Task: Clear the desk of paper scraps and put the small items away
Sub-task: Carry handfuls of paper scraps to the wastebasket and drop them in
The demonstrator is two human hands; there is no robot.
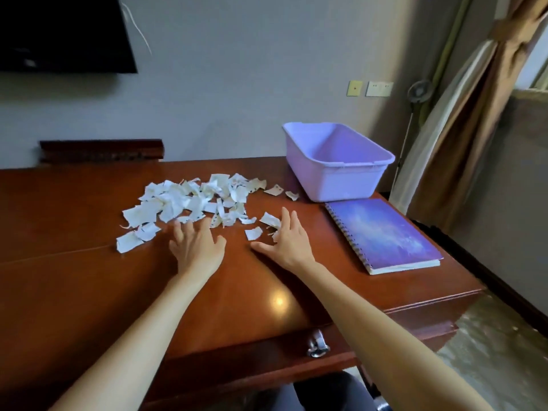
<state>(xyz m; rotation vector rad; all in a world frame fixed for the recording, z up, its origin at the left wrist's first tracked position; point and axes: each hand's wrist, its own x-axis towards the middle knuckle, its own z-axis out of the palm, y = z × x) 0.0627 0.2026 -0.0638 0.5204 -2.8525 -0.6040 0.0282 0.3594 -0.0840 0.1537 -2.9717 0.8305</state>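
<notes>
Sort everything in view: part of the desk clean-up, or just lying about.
Job: paper scraps, lilac tub, desk, left hand, right hand; perhaps the spiral notebook.
Lying about: wall television, curtain, wall sockets, drawer handle.

Both bare arms reach forward, the left hand (pixel 198 247) and the right hand (pixel 286 243) lie flat, palms down, side by side, fingers straight and spread apart.

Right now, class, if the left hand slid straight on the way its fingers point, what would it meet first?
The pile of paper scraps. The left hand lies open on the desk, pointing forward, and the pile's near edge sits just ahead of it; it may already touch the nearest scraps.
</notes>
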